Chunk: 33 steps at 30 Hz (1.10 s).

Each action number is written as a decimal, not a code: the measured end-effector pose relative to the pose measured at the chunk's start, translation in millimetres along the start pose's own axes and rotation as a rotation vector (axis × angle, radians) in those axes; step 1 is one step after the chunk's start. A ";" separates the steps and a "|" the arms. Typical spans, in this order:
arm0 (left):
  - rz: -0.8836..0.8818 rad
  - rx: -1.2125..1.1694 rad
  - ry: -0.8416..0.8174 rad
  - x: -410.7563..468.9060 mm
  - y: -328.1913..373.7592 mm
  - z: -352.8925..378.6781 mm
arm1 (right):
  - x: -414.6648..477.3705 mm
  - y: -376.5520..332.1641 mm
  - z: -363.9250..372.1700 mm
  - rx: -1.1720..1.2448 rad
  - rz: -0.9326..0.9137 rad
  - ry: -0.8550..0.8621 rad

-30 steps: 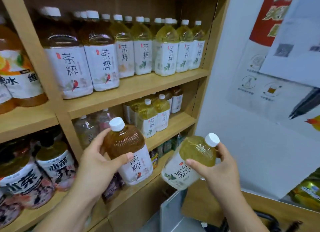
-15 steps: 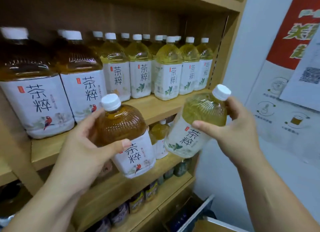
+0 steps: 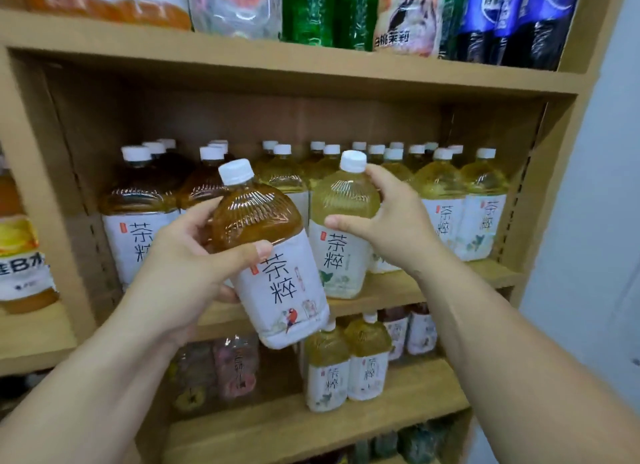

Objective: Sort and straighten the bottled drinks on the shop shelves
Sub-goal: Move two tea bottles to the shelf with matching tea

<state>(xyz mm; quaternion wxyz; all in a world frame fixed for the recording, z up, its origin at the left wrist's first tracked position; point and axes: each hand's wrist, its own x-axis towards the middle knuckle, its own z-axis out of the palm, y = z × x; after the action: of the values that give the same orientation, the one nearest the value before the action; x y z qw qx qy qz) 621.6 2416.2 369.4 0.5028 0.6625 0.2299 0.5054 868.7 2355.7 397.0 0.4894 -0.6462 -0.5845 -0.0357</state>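
Your left hand (image 3: pixel 180 266): bare; thumbnail (image 3: pixel 264 250) short and plain.
Your right hand (image 3: pixel 391 228): bare.
Your left forearm (image 3: pixel 86 377): bare along all its visible length, down to the lower edge of the view.
Your right forearm (image 3: pixel 502 353): likewise bare; a small darker mark (image 3: pixel 417 275) sits at the wrist, too blurred to identify.

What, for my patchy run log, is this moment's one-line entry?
left hand: grips tilted amber-tea plastic bottle | right hand: grips upright pale-yellow-tea plastic bottle at wooden shelf front
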 end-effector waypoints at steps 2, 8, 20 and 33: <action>0.008 0.025 0.022 -0.8 3.5 6.9 | 9.1 4.8 4.7 -0.054 0.000 -0.007; -0.006 0.091 0.105 0.5 7.2 14.1 | 5.0 20.0 20.9 -0.359 -0.139 0.015; -0.040 0.138 0.128 9.0 7.6 12.9 | -7.4 66.2 68.4 -0.792 -0.369 0.026; -0.017 0.228 0.002 6.0 13.9 24.1 | -16.4 72.6 47.4 -0.510 -0.333 -0.075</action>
<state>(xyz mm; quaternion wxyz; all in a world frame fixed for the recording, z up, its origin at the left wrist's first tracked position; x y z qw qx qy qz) 642.8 2405.2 384.9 0.4284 0.7129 0.2920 0.4723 896.0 2387.6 319.4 0.2768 -0.6444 -0.6723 -0.2371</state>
